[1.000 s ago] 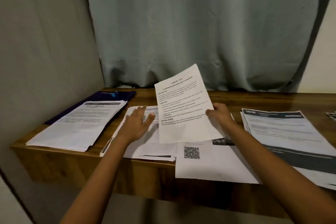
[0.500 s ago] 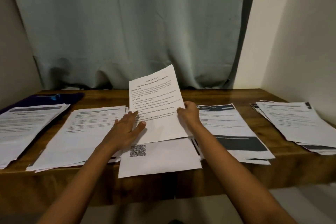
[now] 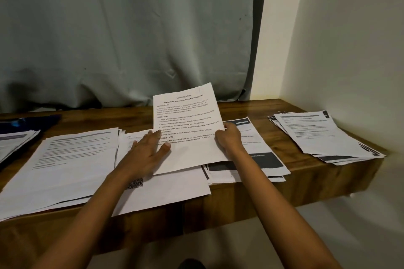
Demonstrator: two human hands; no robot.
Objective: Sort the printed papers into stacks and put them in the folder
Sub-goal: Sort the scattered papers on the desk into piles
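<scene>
My right hand (image 3: 228, 138) pinches the right edge of a printed sheet (image 3: 188, 120) that tilts up off the wooden desk (image 3: 317, 170). My left hand (image 3: 146, 150) lies flat with straight fingers, touching that sheet's left edge and the papers under it. Below the sheet lies a page with a QR code (image 3: 170, 190). A wide stack (image 3: 65, 164) lies to the left, a stack with dark bands (image 3: 262, 155) under my right forearm, and another stack (image 3: 323, 135) at the far right. A dark blue folder (image 3: 30, 121) sits at the back left under more papers (image 3: 13, 142).
A grey-green curtain (image 3: 131, 39) hangs behind the desk. A pale wall (image 3: 349, 50) closes the right side, close to the far-right stack. Several papers overhang the desk's front edge.
The view has swung to the right, showing the far-right stack and the wall. The held sheet has tipped lower toward the desk, and my left hand has slid against its left edge.
</scene>
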